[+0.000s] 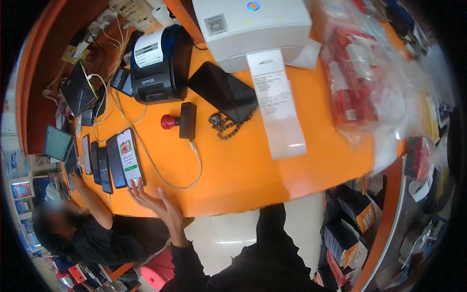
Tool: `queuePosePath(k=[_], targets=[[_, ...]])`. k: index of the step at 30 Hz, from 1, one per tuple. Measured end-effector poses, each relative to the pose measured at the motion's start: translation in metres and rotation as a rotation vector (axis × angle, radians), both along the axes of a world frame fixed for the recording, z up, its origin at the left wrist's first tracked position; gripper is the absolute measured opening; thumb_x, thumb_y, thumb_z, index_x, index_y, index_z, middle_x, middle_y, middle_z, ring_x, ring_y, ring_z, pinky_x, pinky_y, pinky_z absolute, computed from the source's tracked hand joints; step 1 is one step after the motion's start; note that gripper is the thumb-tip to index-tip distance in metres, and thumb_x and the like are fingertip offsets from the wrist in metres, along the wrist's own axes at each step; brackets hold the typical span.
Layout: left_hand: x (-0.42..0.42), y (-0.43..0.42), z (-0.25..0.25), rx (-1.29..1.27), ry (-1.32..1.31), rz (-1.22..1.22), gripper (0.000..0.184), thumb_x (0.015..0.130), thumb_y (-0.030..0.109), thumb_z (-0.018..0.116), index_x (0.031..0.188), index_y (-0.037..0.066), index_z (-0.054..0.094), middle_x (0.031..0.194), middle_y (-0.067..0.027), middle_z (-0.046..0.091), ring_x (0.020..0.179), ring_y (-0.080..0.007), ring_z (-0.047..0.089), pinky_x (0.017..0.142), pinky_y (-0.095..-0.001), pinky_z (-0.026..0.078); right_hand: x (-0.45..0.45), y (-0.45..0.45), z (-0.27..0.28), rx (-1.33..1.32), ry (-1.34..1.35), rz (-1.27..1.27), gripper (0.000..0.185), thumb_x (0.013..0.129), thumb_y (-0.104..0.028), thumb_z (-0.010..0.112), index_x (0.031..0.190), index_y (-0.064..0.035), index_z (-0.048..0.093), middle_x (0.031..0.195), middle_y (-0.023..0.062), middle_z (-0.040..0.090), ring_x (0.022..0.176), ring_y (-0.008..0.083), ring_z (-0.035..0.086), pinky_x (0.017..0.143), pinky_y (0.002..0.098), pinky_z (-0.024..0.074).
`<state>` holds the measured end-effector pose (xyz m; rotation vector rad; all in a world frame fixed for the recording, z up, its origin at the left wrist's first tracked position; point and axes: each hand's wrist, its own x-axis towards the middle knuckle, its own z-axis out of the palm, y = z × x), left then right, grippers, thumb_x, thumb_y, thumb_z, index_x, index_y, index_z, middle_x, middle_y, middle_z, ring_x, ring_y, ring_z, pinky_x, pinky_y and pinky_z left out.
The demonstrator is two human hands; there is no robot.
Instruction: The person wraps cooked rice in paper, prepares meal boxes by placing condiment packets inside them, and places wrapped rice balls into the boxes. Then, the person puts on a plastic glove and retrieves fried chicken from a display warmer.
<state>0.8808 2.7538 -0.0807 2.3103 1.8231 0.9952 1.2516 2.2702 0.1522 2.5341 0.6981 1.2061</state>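
My left hand (158, 204) reaches over the table's near edge with its fingers spread and holds nothing. Its fingertips are at the lower end of a phone (128, 156) with a lit white screen; whether they touch the glass, I cannot tell. Several more phones lie in a row to the left, among them a dark one (116, 160) right beside the lit one. A white cable (170, 185) loops across the orange table (233, 175) just beyond my hand. My right hand is out of view.
A black receipt printer (158, 87), a stamp (169, 121), a black tablet (221, 90) and beads (226, 129) lie farther back. A white label printer (253, 29) feeds out a paper strip (282, 117). Bagged red packages (352, 78) lie right. A co-worker (97, 233) sits left at a laptop (61, 143).
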Motion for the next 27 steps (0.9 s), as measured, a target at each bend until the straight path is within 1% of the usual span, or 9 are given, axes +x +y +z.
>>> queuePosePath(k=[3,4,9,11,14,17,20,24,27], targets=[[-0.003,0.001,-0.003,0.078,-0.065,-0.03,0.047,0.094,0.026,0.049,0.131,0.0,0.038,0.145,-0.0166,0.027,0.138,-0.0353,0.009,0.109,-0.0514,0.009,-0.026,-0.067,0.001,0.465,0.15,-0.096,0.038,0.085,-0.04,0.065,0.071,-0.0046,0.068,0.054,0.003,0.059,0.042,0.0133,0.046,0.044,0.0317,0.0399],[-0.004,0.002,-0.006,0.126,-0.075,-0.033,0.047,0.094,0.027,0.05,0.131,-0.001,0.038,0.145,-0.0167,0.027,0.138,-0.0354,0.01,0.109,-0.0511,0.009,-0.038,-0.104,0.01,0.254,0.078,-0.07,0.035,0.087,-0.035,0.064,0.079,-0.0012,0.069,0.058,0.0056,0.06,0.044,0.0134,0.045,0.043,0.0307,0.0367],[0.004,-0.043,0.018,0.496,-0.291,-0.101,0.047,0.091,0.021,0.057,0.126,-0.004,0.039,0.138,-0.0186,0.037,0.132,-0.0359,0.023,0.106,-0.0516,0.017,-0.15,-0.343,0.022,0.477,-0.049,-0.347,0.032,0.09,-0.031,0.06,0.108,-0.0063,0.064,0.092,0.0109,0.062,0.08,0.0179,0.053,0.07,0.0311,0.0411],[0.039,-0.124,0.073,0.478,-0.485,-0.205,0.049,0.09,0.019,0.059,0.128,-0.004,0.039,0.133,-0.0183,0.041,0.127,-0.034,0.033,0.106,-0.0475,0.022,-0.235,-0.411,0.054,0.39,-0.161,-0.52,0.035,0.09,-0.032,0.058,0.118,-0.0111,0.061,0.11,0.0115,0.061,0.101,0.0214,0.056,0.086,0.0326,0.0434],[0.085,-0.257,0.124,0.458,-0.704,-0.597,0.047,0.09,0.015,0.059,0.127,-0.004,0.039,0.13,-0.0187,0.044,0.123,-0.0322,0.039,0.105,-0.0441,0.026,-0.356,-0.469,0.103,0.325,-0.236,-0.536,0.032,0.096,-0.016,0.048,0.125,-0.0061,0.056,0.121,0.0074,0.06,0.11,0.0182,0.059,0.092,0.0241,0.0461],[0.114,-0.379,0.182,0.568,-0.859,-0.951,0.041,0.089,0.007,0.058,0.124,-0.005,0.042,0.127,-0.019,0.047,0.119,-0.0298,0.045,0.104,-0.042,0.032,-0.42,-0.497,0.136,0.778,-0.213,-0.406,0.017,0.091,-0.008,0.058,0.105,-0.0012,0.065,0.094,0.0039,0.066,0.086,0.0069,0.06,0.078,0.0199,0.0471],[0.122,-0.494,0.224,0.367,-1.048,-1.176,0.034,0.092,0.007,0.053,0.124,-0.003,0.044,0.129,-0.0152,0.048,0.117,-0.0265,0.047,0.101,-0.0393,0.035,-0.434,-0.541,0.168,0.756,-0.137,-0.419,0.012,0.088,-0.007,0.063,0.098,-0.0002,0.064,0.086,-0.0006,0.064,0.072,0.002,0.052,0.064,0.0159,0.0401],[0.135,-0.626,0.261,0.235,-1.136,-1.43,0.028,0.092,0.007,0.052,0.118,-0.002,0.048,0.12,-0.0137,0.054,0.111,-0.0232,0.051,0.098,-0.0358,0.037,-0.39,-0.623,0.187,0.727,-0.077,-0.255,0.011,0.084,-0.005,0.065,0.094,0.0004,0.064,0.083,0.0003,0.062,0.067,0.0044,0.051,0.061,0.0177,0.0383],[0.161,-0.722,0.279,0.171,-0.931,-1.587,0.022,0.085,-0.001,0.057,0.107,-0.001,0.056,0.106,-0.012,0.06,0.102,-0.0202,0.055,0.093,-0.0334,0.04,-0.324,-0.694,0.183,0.573,-0.04,-0.291,0.018,0.079,-0.025,0.069,0.089,-0.0094,0.068,0.066,0.0043,0.061,0.062,0.0127,0.058,0.061,0.0268,0.0439]])
